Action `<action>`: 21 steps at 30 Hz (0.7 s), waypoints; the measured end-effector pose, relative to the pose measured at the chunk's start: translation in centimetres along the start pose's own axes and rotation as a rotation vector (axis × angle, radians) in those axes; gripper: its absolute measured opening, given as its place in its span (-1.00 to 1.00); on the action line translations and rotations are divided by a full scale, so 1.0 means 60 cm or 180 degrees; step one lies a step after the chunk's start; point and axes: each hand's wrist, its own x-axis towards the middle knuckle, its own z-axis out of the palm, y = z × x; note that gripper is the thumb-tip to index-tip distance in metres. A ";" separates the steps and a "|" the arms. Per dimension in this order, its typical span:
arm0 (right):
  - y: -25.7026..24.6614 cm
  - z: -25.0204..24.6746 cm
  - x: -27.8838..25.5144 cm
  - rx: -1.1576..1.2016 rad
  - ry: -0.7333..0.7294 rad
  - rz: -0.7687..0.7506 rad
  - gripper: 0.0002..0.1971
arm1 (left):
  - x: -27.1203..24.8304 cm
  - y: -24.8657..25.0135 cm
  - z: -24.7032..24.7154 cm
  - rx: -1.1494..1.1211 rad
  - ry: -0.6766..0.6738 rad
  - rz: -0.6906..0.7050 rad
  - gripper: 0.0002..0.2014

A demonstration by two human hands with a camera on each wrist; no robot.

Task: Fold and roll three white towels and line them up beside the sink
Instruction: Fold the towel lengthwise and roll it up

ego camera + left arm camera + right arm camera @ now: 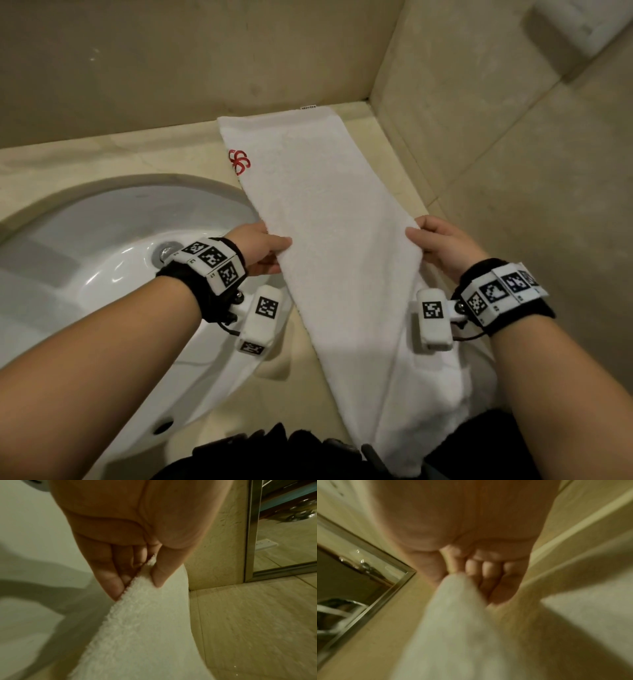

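One long white towel [329,219], folded into a narrow strip with a red emblem near its far end, lies on the beige counter [191,161] right of the sink [102,260]. Its near end hangs over the counter's front edge. My left hand [270,251] pinches the towel's left edge, thumb on top, and the left wrist view shows the towel [145,622] caught between thumb and fingers [113,582]. At the opposite edge my right hand [424,240] pinches the cloth; the blurred right wrist view shows the towel [453,615] running out from that grip. No other towel is in view.
The white oval sink with its drain [168,251] fills the left. Tiled walls meet in a corner [370,99] just behind the towel's far end. A framed mirror [274,534] stands on the back wall. The side wall [513,171] runs close along the right.
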 end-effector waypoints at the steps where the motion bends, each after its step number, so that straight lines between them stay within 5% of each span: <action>1: 0.004 -0.006 0.003 -0.0557 0.0353 0.0042 -0.78 | -0.001 -0.002 -0.001 -0.0010 -0.0014 -0.0003 -0.94; 3: 0.014 -0.016 0.008 -0.1997 0.0839 0.0291 -0.80 | -0.002 -0.006 -0.003 0.0003 -0.0023 -0.0002 -0.94; 5: 0.026 -0.012 0.007 -0.2636 0.0866 0.0372 -0.79 | -0.006 -0.012 -0.003 -0.0017 -0.0044 -0.0026 -0.95; 7: 0.033 -0.003 0.002 -0.2168 0.0909 0.0158 -0.76 | -0.012 -0.021 -0.001 -0.0024 -0.0115 -0.0067 -0.95; 11: 0.038 0.003 -0.041 0.0441 0.0784 0.0199 -0.61 | -0.039 -0.052 0.021 0.0074 -0.0490 -0.0322 -0.87; 15: 0.049 0.010 -0.085 0.0316 -0.0044 0.0037 -0.50 | -0.058 -0.072 0.032 0.0288 -0.0397 -0.0267 -0.82; 21: 0.051 0.054 -0.124 0.0250 -0.0336 -0.0525 -0.81 | -0.083 -0.064 -0.024 0.0212 -0.0051 -0.0023 -0.80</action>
